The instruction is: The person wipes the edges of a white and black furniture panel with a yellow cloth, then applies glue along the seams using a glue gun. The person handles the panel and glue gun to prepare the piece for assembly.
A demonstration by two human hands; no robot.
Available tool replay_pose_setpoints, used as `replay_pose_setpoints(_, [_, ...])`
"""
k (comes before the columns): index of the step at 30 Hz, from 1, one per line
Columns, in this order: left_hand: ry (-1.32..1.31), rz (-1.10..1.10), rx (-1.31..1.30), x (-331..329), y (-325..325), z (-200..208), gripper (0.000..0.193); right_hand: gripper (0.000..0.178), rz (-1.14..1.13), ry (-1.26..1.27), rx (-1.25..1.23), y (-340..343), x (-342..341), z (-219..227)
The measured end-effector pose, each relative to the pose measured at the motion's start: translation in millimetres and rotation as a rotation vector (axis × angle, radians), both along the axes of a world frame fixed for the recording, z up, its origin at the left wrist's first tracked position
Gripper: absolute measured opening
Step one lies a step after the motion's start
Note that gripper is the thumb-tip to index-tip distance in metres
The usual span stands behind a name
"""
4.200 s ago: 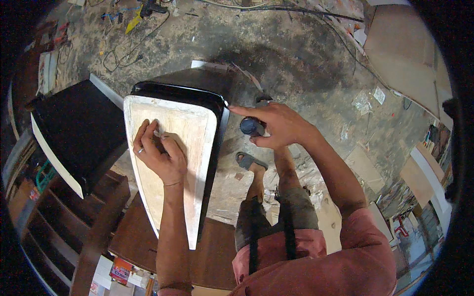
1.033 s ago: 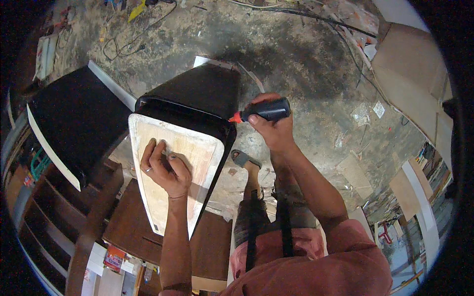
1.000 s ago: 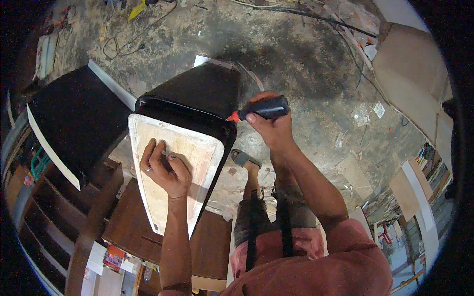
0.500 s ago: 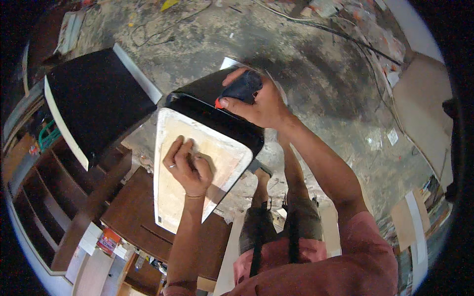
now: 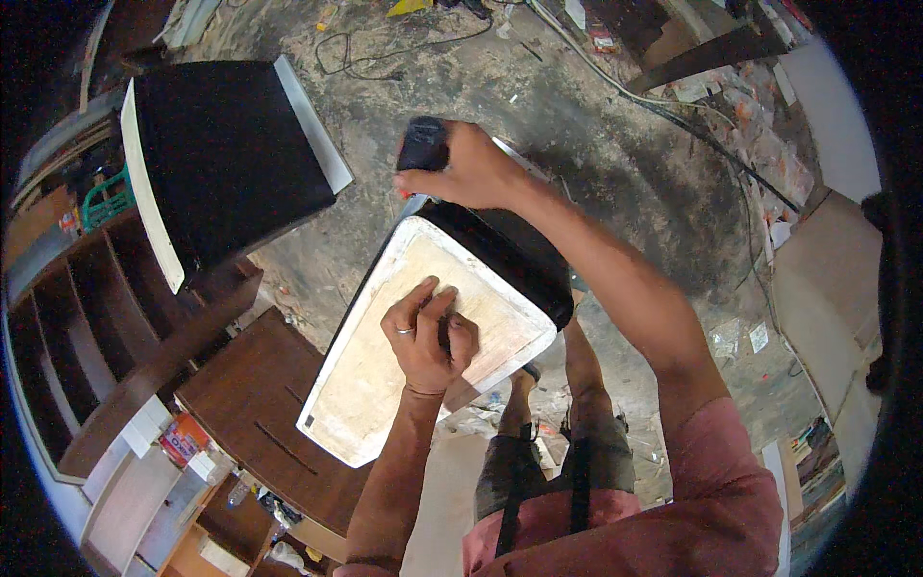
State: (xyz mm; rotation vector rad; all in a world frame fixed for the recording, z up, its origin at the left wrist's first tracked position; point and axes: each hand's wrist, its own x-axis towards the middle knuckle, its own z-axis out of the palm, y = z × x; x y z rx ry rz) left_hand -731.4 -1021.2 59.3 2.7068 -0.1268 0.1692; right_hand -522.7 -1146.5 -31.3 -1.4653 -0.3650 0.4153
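Observation:
A black box-like piece (image 5: 514, 252) stands tilted in front of me, its pale beige face (image 5: 380, 332) rimmed in white and turned up. My left hand (image 5: 430, 332) rests on that face with fingers bent and fingertips against it, holding nothing. At the far left corner of the piece, my right hand (image 5: 471, 163) grips a dark palm-sized tool (image 5: 423, 146) with a small red-orange part near the thumb. The tool's working end is hidden, so its kind is unclear.
To the left stands a larger black panel (image 5: 231, 154) with pale edges. Brown wooden shelving (image 5: 91, 317) and a brown board (image 5: 260, 413) lie at the lower left. Cables (image 5: 663, 111) and scraps cover the stained floor (image 5: 615, 163).
My right hand and the tool have moved left, from the middle of the piece's far side to its far left corner. The piece has turned clockwise, with my left hand still on its face.

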Motion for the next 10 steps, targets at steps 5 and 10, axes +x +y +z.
replay_pose_setpoints(5, [0.024, -0.03, 0.037, -2.0, 1.3, 0.2, 0.033, 0.036, -0.085, 0.227, 0.119, 0.7, 30.6, -8.6])
replay_pose_setpoints(10, [0.022, -0.003, -0.022, 0.2, 0.0, 4.4, 0.034, 0.055, -0.332, 0.763, 0.571, -77.7, 17.7, -6.2])
